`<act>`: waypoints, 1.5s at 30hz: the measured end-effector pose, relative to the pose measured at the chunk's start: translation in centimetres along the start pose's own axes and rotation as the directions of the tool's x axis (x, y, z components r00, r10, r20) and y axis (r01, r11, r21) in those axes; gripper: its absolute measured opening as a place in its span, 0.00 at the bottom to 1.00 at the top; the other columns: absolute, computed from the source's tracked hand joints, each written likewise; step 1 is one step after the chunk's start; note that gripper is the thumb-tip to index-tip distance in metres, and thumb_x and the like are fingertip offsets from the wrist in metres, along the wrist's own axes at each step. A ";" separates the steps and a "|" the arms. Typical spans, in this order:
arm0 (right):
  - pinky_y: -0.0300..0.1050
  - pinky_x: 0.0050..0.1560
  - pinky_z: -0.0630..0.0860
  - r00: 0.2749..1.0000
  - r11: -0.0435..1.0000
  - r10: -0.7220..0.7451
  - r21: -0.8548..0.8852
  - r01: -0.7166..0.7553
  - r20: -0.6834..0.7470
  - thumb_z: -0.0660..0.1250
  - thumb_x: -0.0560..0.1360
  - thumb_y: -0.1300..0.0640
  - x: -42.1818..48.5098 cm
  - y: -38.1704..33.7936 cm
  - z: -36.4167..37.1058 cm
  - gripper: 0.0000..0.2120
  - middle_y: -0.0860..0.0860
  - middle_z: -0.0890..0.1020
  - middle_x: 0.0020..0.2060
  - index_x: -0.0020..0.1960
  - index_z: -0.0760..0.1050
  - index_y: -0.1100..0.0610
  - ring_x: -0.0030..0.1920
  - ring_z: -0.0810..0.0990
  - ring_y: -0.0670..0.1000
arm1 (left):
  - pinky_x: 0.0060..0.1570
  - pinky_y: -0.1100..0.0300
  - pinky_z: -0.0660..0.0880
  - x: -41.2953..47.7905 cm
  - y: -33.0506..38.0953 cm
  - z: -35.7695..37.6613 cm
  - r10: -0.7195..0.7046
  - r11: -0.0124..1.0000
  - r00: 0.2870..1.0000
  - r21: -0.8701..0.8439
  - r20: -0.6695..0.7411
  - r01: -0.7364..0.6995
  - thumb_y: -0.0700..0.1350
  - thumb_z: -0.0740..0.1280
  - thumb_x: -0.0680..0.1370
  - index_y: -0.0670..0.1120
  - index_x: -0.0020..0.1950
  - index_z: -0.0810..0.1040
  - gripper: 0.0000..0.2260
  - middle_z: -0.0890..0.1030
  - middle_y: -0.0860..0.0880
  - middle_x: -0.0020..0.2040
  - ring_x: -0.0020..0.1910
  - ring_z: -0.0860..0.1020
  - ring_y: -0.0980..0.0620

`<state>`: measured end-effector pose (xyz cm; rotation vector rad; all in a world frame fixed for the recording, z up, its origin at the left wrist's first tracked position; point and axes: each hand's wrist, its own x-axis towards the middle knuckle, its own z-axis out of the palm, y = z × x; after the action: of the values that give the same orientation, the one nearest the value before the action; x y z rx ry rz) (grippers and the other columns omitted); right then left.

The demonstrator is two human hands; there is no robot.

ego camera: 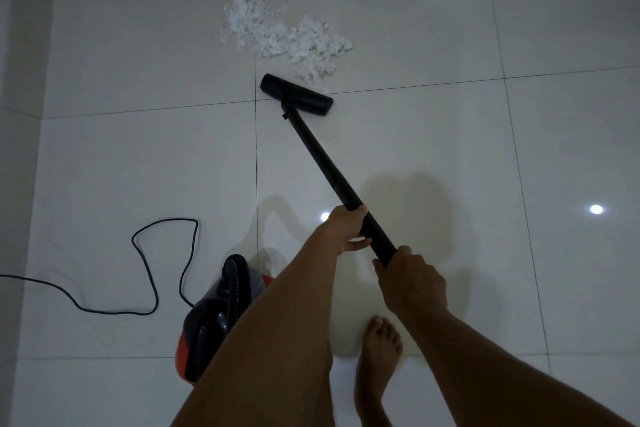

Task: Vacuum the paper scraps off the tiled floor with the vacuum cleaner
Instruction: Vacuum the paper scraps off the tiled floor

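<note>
A pile of white paper scraps [284,33] lies on the white tiled floor [433,135] ahead. The black floor nozzle [296,94] of the vacuum wand rests flat on the tiles, its front edge touching the near side of the pile. The black wand [322,159] slants back toward me. My left hand [348,229] grips the wand higher along the tube, and my right hand [412,282] grips its near end. The red and black vacuum cleaner body [214,319] stands on the floor at my lower left, partly hidden by my left forearm.
A black power cord [149,274] loops across the tiles to the left of the vacuum body and runs off the left edge. A white wall [24,80] rises along the left. My bare foot [379,354] stands on the floor below my hands.
</note>
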<state>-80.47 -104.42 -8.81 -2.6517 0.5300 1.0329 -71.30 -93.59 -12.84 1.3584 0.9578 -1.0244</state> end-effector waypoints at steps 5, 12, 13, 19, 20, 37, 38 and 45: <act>0.45 0.39 0.71 1.000 1.000 -0.002 -0.005 0.002 -0.027 0.61 0.81 0.41 3.5 0.5 -2.2 0.20 0.50 0.75 0.41 0.59 0.72 0.58 0.44 0.82 0.54 | 0.47 0.52 0.83 1.0 2.5 1.9 0.076 0.988 0.997 0.130 0.017 -0.078 0.47 0.68 0.81 0.47 0.50 0.72 0.06 0.80 0.46 0.48 0.46 0.82 0.50; 0.44 0.37 0.70 0.997 0.997 -0.025 -0.070 0.020 -0.072 0.60 0.82 0.41 5.0 1.3 -3.7 0.18 0.49 0.75 0.39 0.56 0.69 0.57 0.38 0.78 0.51 | 0.46 0.50 0.83 1.4 4.2 3.6 0.040 0.996 0.998 0.082 0.048 -0.044 0.45 0.67 0.82 0.44 0.61 0.71 0.10 0.81 0.43 0.53 0.49 0.82 0.48; 0.44 0.36 0.70 0.996 0.996 -0.026 -0.087 0.018 -0.090 0.60 0.82 0.41 5.1 1.5 -3.7 0.17 0.47 0.72 0.36 0.53 0.68 0.56 0.35 0.75 0.50 | 0.45 0.51 0.83 1.4 4.3 3.7 0.039 0.997 0.997 0.067 0.059 -0.043 0.45 0.66 0.82 0.45 0.62 0.71 0.11 0.80 0.43 0.54 0.49 0.82 0.48; 0.43 0.32 0.68 0.999 0.992 0.014 0.123 -0.008 -0.045 0.62 0.79 0.45 4.7 2.5 -2.8 0.15 0.47 0.71 0.33 0.55 0.66 0.56 0.33 0.74 0.50 | 0.50 0.47 0.82 1.0 4.2 4.3 0.032 0.998 0.996 0.053 0.085 -0.037 0.44 0.65 0.82 0.46 0.61 0.70 0.09 0.79 0.43 0.52 0.52 0.81 0.46; 0.44 0.34 0.70 0.998 0.969 0.016 0.247 -0.030 0.058 0.64 0.77 0.47 5.2 2.8 -3.1 0.15 0.49 0.74 0.35 0.55 0.67 0.57 0.35 0.76 0.52 | 0.51 0.46 0.82 1.0 4.2 4.0 0.029 0.998 0.996 0.056 0.082 -0.034 0.44 0.65 0.82 0.46 0.62 0.70 0.10 0.79 0.43 0.54 0.53 0.80 0.46; 0.40 0.25 0.72 0.877 0.702 -0.050 0.641 -0.310 0.479 0.68 0.79 0.44 4.1 1.7 -4.5 0.18 0.51 0.75 0.24 0.43 0.74 0.60 0.20 0.72 0.50 | 0.48 0.49 0.83 -0.1 3.5 1.4 0.078 0.988 0.996 0.139 -0.037 -0.072 0.47 0.71 0.79 0.49 0.49 0.73 0.08 0.82 0.46 0.49 0.48 0.83 0.50; 0.39 0.25 0.72 0.880 0.716 -0.043 0.629 -0.303 0.473 0.68 0.79 0.44 4.2 1.5 -4.8 0.18 0.51 0.75 0.24 0.43 0.74 0.60 0.20 0.72 0.49 | 0.48 0.48 0.83 -0.2 3.8 1.4 0.078 0.988 0.996 0.140 -0.036 -0.072 0.46 0.71 0.79 0.49 0.48 0.72 0.08 0.82 0.46 0.48 0.47 0.83 0.50; 0.39 0.24 0.72 0.890 0.727 -0.045 0.626 -0.283 0.454 0.68 0.79 0.43 4.1 -1.1 -6.0 0.20 0.52 0.75 0.25 0.42 0.74 0.60 0.20 0.72 0.49 | 0.49 0.45 0.83 -0.6 5.5 -0.3 0.072 0.988 0.997 0.138 -0.034 -0.067 0.46 0.68 0.80 0.45 0.62 0.72 0.12 0.80 0.45 0.51 0.49 0.81 0.49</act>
<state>-73.60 -106.55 -7.21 -1.6811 0.7994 1.1477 -66.17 -93.52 -10.64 1.5196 0.8759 -1.0286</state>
